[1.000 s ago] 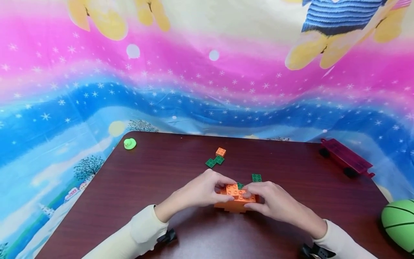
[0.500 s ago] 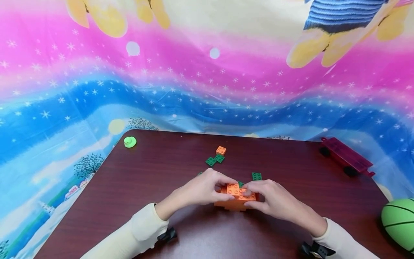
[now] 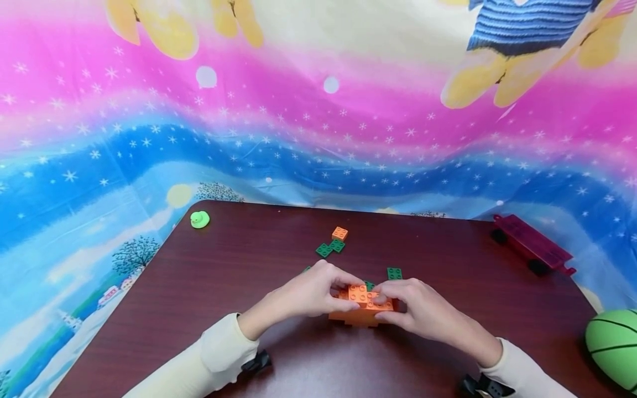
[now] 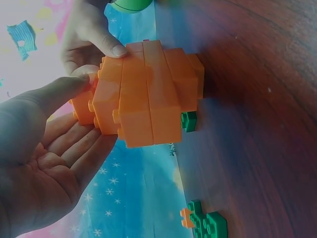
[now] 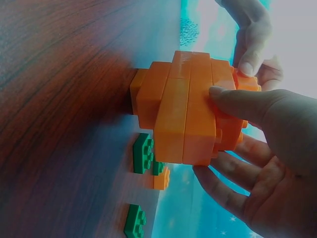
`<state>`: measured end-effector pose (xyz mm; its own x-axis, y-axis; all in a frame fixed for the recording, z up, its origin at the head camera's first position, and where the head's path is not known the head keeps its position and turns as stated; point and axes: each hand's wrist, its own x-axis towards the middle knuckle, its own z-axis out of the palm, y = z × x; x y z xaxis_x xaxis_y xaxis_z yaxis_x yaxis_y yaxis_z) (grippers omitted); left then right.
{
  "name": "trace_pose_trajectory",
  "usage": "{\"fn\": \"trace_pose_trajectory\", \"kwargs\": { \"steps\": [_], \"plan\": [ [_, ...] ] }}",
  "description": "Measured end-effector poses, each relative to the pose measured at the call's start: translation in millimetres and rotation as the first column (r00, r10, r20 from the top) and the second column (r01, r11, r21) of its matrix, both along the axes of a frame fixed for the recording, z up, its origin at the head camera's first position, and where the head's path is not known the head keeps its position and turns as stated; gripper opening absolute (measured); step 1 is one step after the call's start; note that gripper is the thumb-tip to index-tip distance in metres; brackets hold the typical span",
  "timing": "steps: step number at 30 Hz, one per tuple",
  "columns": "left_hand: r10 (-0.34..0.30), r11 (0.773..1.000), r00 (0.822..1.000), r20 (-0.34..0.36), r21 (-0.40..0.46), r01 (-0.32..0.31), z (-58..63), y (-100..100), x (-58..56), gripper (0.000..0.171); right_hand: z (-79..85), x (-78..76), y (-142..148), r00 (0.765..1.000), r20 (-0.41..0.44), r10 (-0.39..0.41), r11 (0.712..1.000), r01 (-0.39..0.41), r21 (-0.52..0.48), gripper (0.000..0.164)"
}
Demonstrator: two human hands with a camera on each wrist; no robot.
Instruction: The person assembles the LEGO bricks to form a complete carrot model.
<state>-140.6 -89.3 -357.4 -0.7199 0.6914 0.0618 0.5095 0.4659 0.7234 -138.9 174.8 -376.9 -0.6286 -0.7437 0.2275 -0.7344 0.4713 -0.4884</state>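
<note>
An orange brick build (image 3: 359, 316) stands on the dark wooden table (image 3: 239, 287), several layers tall, with a small green brick (image 4: 188, 121) at its base. My left hand (image 3: 348, 290) grips its left end, fingers over the studded top and thumb on the near side (image 4: 62, 94). My right hand (image 3: 384, 301) grips the right end the same way, its thumb (image 5: 223, 94) pressed on the near face. The far side of the build is hidden in the head view.
Beyond the build lie loose green bricks (image 3: 329, 247), a single green brick (image 3: 395, 273) and an orange brick (image 3: 340, 233). A green duck (image 3: 199, 219) sits at the far left corner, a red cart (image 3: 531, 250) at the right edge, a green ball (image 3: 613, 344) near right.
</note>
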Motion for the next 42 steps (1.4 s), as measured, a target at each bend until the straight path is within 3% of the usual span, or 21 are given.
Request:
{"fn": "trace_pose_trajectory", "kwargs": {
  "steps": [33, 42],
  "plan": [
    [0.034, 0.998, 0.998, 0.046, -0.059, -0.031, 8.1, 2.5, 0.2, 0.036, 1.4, -0.2, -0.6, 0.999, 0.045, 0.013, 1.000, -0.012, -0.025, 0.019],
    [0.056, 0.992, 0.994, -0.094, -0.104, -0.065, 3.2, 7.0, 8.8, 0.038, 0.2, -0.4, 0.1, 1.000, 0.023, 0.020, 0.999, -0.019, -0.036, 0.020]
  ]
}}
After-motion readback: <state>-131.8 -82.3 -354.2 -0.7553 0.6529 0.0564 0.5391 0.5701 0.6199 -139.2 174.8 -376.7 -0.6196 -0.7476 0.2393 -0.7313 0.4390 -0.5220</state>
